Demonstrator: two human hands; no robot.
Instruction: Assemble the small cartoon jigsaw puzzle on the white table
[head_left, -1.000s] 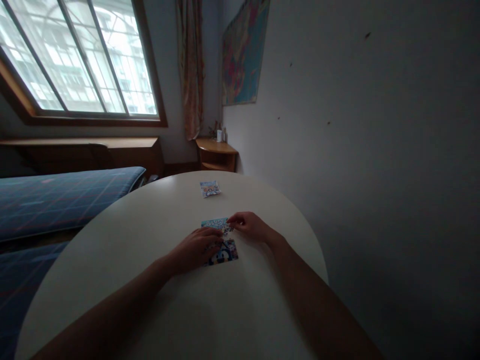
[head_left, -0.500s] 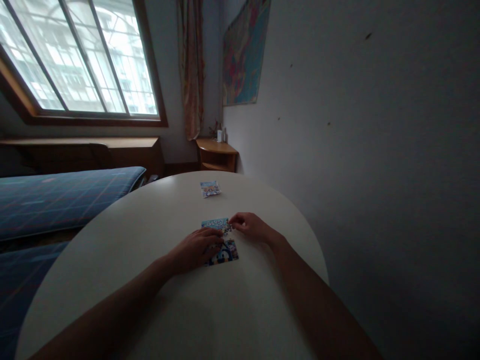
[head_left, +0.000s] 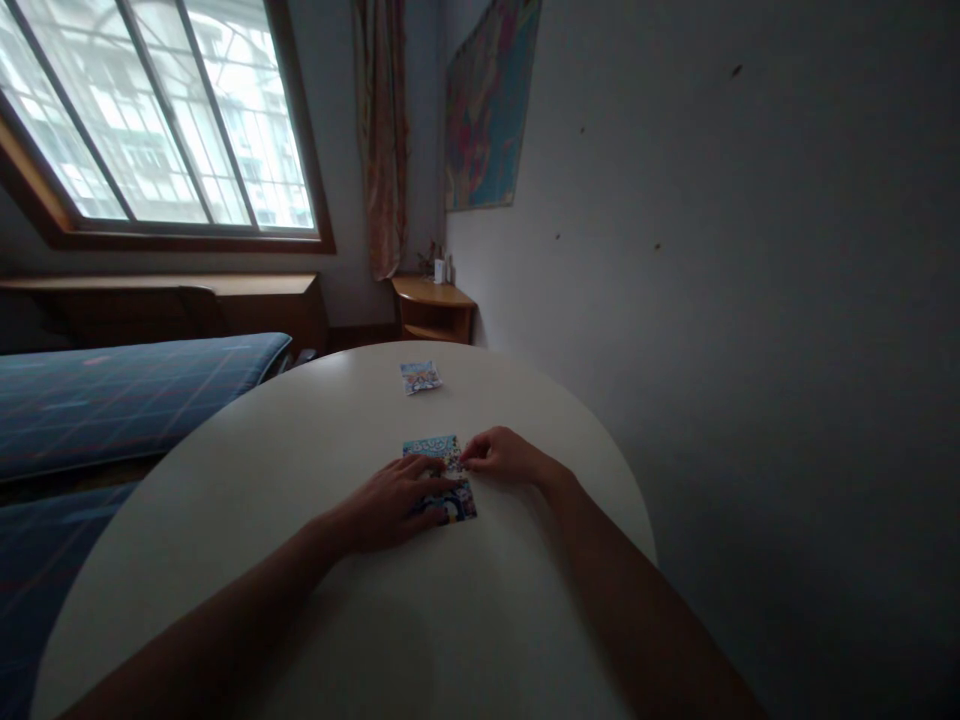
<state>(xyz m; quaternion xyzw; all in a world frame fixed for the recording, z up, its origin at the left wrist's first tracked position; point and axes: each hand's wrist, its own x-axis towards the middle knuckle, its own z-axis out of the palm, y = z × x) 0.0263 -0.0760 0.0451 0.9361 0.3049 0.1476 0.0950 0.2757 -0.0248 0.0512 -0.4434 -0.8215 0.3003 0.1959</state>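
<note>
A small jigsaw puzzle lies on the round white table in two parts, with a gap between them. Its far part (head_left: 429,446) is light blue and patterned, with a jagged edge; its near part (head_left: 463,502) is dark blue with a bright figure. My left hand (head_left: 401,497) lies flat across both parts, fingers spread and open, covering their left portions. At the right edge of the far part, my right hand (head_left: 504,457) is closed in a pinch on what looks like a jigsaw piece, mostly hidden by the fingertips.
Farther back on the white table (head_left: 337,400) lies a small picture card or packet (head_left: 420,377). A blue plaid mattress (head_left: 135,395) stands close to the table's left side. A wall (head_left: 735,300) runs along the right, and a wooden corner shelf (head_left: 433,292) stands behind.
My right fingertips have moved slightly nearer along the far part's right edge. My left fingers have shifted, with the thumb lower over the near part. The card at the back has not moved.
</note>
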